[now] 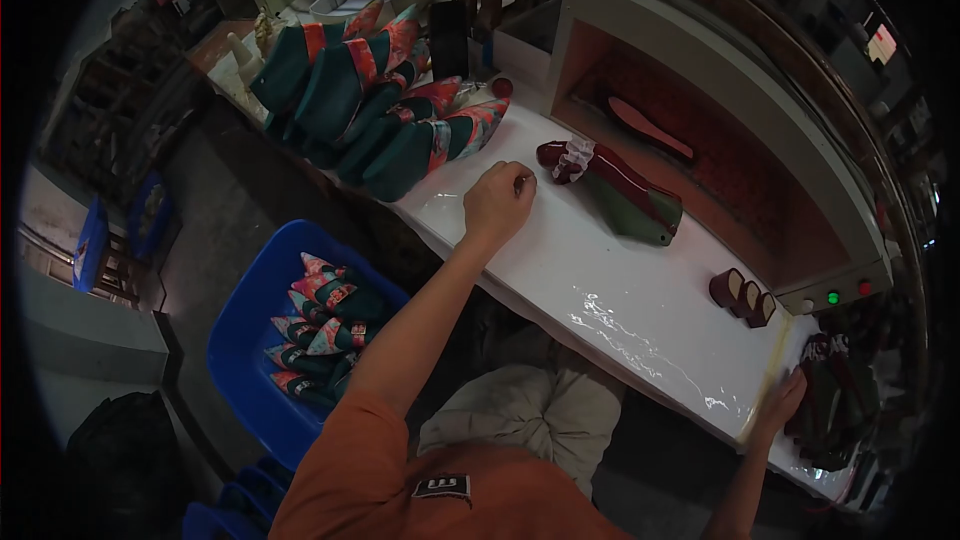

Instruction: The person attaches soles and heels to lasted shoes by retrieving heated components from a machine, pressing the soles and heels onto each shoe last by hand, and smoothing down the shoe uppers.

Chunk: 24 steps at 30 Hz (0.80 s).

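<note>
My left hand (497,204) is over the white tabletop, fingers curled closed. A small dark spot shows between the fingertips; I cannot make out what it is. Just right of it a glossy dark red shoe (615,183) on a green last lies on its side, a whitish ruffled trim near its toe. At the table's right end, my right hand (784,402) is beside a group of dark red shoes on green lasts (832,395). Its fingers are dim and partly hidden, and whether they touch the shoes is unclear. Three dark red heels (742,297) stand near the back edge.
A curved heating box (700,70) with a pinkish sole (650,128) inside backs the table. Several green lasts with floral uppers (345,90) crowd the left end. Below, a blue tub (245,340) holds more floral shoes (325,325). Indicator lamps (833,297) glow at right.
</note>
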Each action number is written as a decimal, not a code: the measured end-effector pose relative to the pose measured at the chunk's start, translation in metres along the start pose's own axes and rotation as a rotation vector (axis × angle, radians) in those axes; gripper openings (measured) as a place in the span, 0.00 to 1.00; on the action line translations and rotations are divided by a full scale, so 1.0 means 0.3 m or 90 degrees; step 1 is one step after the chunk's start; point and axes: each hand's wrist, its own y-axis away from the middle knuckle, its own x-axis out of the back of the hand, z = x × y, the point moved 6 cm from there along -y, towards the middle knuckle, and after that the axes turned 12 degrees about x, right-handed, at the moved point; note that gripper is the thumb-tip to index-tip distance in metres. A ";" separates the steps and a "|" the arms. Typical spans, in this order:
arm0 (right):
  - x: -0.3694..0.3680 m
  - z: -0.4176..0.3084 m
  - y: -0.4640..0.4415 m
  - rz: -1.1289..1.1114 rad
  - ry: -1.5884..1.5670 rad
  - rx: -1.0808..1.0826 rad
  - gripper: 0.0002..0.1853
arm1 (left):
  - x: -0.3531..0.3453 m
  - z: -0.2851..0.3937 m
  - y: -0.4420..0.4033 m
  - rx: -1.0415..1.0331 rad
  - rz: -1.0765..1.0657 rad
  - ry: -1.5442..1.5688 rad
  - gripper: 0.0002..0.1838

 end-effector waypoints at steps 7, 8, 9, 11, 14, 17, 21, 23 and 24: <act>-0.004 -0.008 -0.003 -0.019 0.017 0.020 0.27 | -0.009 -0.008 -0.006 0.009 -0.015 -0.005 0.09; -0.004 -0.010 -0.007 -0.017 0.025 0.027 0.27 | -0.009 -0.007 -0.008 0.013 -0.013 -0.008 0.09; -0.007 -0.013 -0.008 -0.025 0.030 0.023 0.27 | -0.008 -0.009 -0.006 0.018 -0.011 -0.012 0.10; -0.001 -0.032 -0.007 -0.023 0.010 0.040 0.28 | -0.008 -0.013 -0.001 0.016 -0.015 -0.013 0.10; 0.000 -0.043 -0.007 -0.028 0.034 0.032 0.28 | -0.008 -0.010 -0.005 0.014 -0.014 -0.009 0.10; -0.007 -0.011 -0.008 -0.019 0.006 0.037 0.28 | -0.009 -0.007 -0.005 0.014 -0.014 -0.004 0.09; -0.005 -0.012 -0.009 -0.031 0.044 0.044 0.27 | -0.008 -0.007 -0.005 0.018 -0.016 0.007 0.09; -0.005 -0.016 -0.008 -0.018 0.015 0.042 0.28 | -0.009 -0.005 -0.006 0.018 -0.019 0.003 0.09; -0.005 -0.020 -0.009 -0.018 0.014 0.039 0.28 | -0.008 -0.005 -0.006 0.019 -0.021 0.000 0.09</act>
